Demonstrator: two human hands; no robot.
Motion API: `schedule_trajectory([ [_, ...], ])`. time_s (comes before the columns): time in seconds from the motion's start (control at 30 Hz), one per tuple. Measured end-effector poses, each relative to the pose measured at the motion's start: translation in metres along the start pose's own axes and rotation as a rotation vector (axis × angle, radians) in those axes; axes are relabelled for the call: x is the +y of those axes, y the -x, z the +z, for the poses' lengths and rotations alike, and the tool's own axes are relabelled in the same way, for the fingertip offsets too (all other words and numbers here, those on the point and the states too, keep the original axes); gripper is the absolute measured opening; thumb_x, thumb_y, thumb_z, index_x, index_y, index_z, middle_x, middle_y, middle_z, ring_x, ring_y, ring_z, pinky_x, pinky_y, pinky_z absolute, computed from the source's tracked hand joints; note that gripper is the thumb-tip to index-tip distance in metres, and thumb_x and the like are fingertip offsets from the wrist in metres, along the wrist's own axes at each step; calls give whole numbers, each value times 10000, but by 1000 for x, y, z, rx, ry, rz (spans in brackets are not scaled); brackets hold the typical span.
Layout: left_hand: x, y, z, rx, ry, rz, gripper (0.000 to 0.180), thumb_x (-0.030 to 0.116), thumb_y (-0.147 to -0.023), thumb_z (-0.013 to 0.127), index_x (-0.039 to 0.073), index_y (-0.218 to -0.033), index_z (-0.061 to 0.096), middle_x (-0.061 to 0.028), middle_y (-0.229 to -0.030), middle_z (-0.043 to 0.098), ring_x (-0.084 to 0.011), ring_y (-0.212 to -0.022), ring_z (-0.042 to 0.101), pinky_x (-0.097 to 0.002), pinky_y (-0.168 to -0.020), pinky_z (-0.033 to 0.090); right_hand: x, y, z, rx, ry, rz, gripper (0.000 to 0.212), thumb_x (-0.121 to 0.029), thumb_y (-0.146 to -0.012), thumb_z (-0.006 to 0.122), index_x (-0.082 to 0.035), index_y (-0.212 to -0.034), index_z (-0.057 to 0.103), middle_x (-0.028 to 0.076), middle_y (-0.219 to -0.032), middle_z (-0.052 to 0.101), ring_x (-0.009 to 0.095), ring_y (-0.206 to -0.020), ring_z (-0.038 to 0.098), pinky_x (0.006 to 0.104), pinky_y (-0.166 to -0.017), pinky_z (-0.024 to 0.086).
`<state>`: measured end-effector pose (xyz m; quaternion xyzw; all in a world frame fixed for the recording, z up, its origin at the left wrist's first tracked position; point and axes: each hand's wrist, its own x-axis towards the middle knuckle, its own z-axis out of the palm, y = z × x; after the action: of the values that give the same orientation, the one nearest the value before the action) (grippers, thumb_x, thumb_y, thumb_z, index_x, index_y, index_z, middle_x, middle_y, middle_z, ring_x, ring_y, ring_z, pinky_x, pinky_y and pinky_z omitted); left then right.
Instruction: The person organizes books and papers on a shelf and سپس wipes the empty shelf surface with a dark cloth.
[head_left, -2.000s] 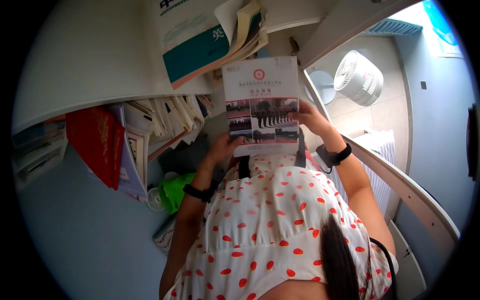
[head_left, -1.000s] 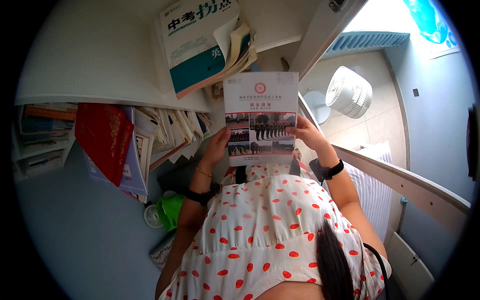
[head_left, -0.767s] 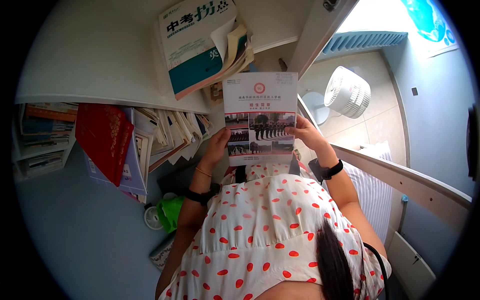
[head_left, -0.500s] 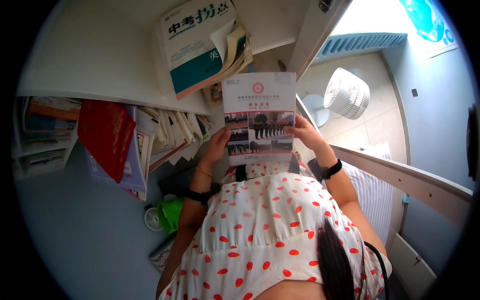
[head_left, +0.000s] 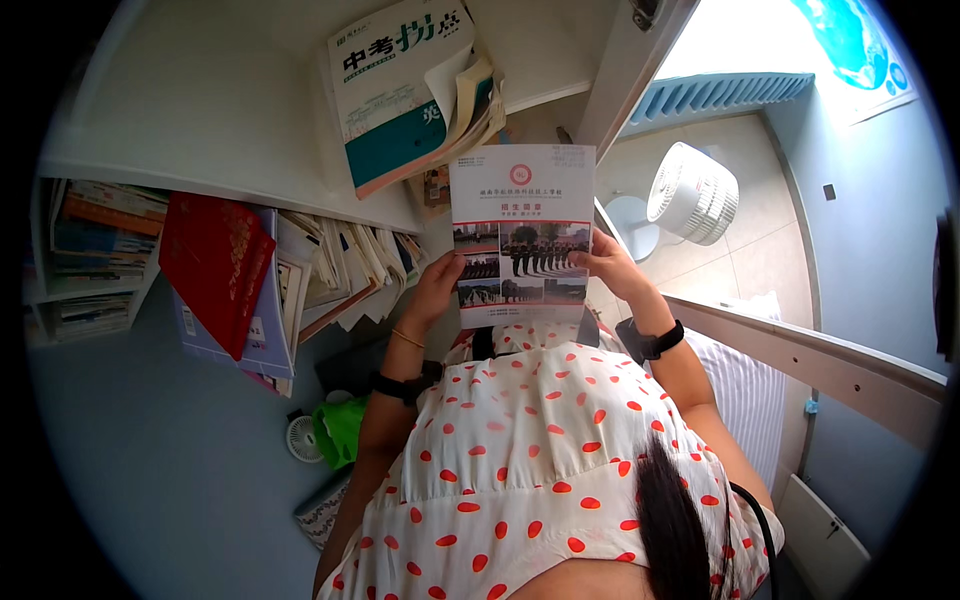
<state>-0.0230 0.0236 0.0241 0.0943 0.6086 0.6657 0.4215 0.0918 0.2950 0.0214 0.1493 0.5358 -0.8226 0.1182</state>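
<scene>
A white brochure (head_left: 522, 200) with a red round emblem, red bands and several photos is held upright in front of my chest, its cover facing me. My left hand (head_left: 437, 283) pinches its left edge, thumb on the front. On the opposite edge my right hand (head_left: 608, 264) grips it, the thumb lying over the large photo and the other fingers behind. Beyond the brochure, a thick white and teal book (head_left: 395, 100) with curled pages lies on the white shelf.
On the left, a red folder (head_left: 215, 270) leans over a row of books and papers (head_left: 335, 262). More books (head_left: 95, 230) fill a cubby. A white fan (head_left: 695, 193) stands on the floor beyond a pale rail (head_left: 800, 360). Lower left are a green bag (head_left: 340, 428) and a small fan (head_left: 303, 438).
The view has shifted very slightly. Both hands keep the same grip on the brochure, which stays in nearly the same place.
</scene>
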Motion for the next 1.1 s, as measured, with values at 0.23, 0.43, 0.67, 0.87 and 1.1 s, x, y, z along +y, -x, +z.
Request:
schedule_trajectory([
  [0.23,3,-5,-1,-29,-26,12,358,321,-951,416,58,-1172,519,-11,-1066,586,-96,-975,549,-256,-845,451,1,-2,-2,-8,-7,-10,418,-82,-857,573,-63,-1253,440,9,-1115,558,91,-969,523,261,-848,425],
  [0.43,10,-5,-1,-28,-71,0,366,336,-947,423,64,-1170,523,6,-1032,594,-83,-932,558,-243,-813,458,5,-4,-5,17,7,-7,427,-90,-851,581,-71,-1253,440,-14,-1054,573,67,-889,520,227,-753,424],
  [0.67,15,-3,-1,-15,-121,-40,375,276,-965,390,0,-1195,498,-46,-1098,573,-105,-974,537,-250,-855,438,11,-7,-9,21,56,-7,422,-113,-850,585,-73,-1246,444,-19,-1024,579,59,-856,513,213,-709,411],
  [0.87,11,-2,0,-17,-59,2,376,267,-964,397,-7,-1204,490,-49,-1102,570,-101,-976,535,-246,-859,437,9,-5,-6,26,23,-11,426,-121,-852,584,-70,-1250,439,-11,-1020,576,68,-852,511,222,-713,409],
  [1.1,1,-7,-7,-2,-75,12,353,249,-964,400,-16,-1170,507,-44,-1061,584,-92,-933,538,-240,-832,441,10,-5,-5,20,-39,-4,426,-73,-853,567,-60,-1258,434,27,-1107,564,114,-974,532,280,-845,433],
])
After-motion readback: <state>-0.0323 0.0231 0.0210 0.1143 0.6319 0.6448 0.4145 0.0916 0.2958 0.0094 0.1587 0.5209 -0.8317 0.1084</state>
